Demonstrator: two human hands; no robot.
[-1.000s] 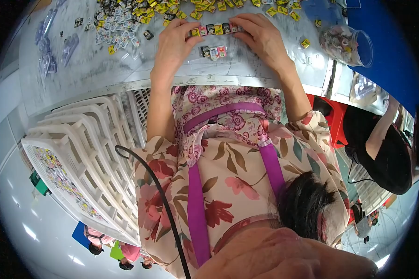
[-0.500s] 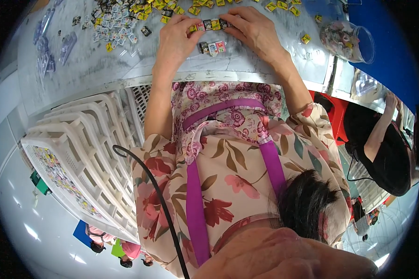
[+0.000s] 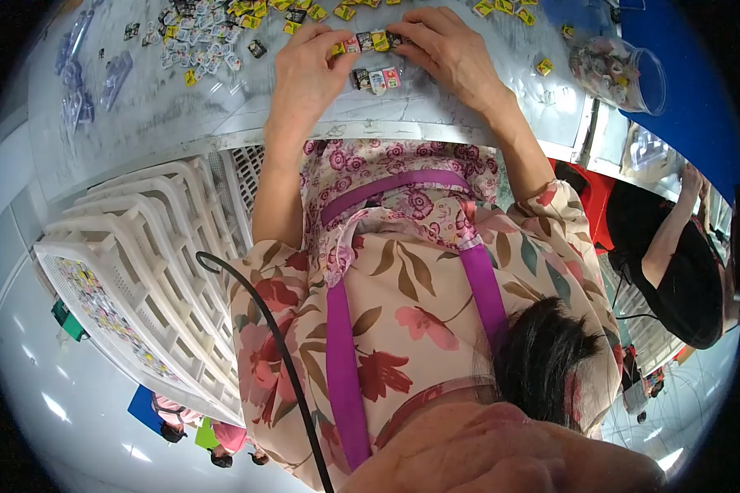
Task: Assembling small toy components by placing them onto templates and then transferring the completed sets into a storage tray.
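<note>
A short row of small, flat pieces (image 3: 365,42) in yellow, pink and black lies across the table between my hands. My left hand (image 3: 308,78) pinches its left end with thumb and forefinger. At the opposite end, my right hand (image 3: 454,62) has its fingertips closed on a black piece. Just nearer to me sits a second small group of pieces (image 3: 376,80), black, white and pink, side by side and touched by neither hand. My fingertips partly cover the ends of the held row.
Loose yellow pieces (image 3: 344,12) and a heap of white ones (image 3: 201,41) lie at the far side. A clear tub (image 3: 651,80) of pieces rests at the right. Clear purplish plastic parts (image 3: 76,99) are at the left. Stacked white crates (image 3: 152,214) stand below; another person (image 3: 662,263) sits at right.
Both hands keep their hold on the row, with only slight finger shifts. The whole view has moved a little.
</note>
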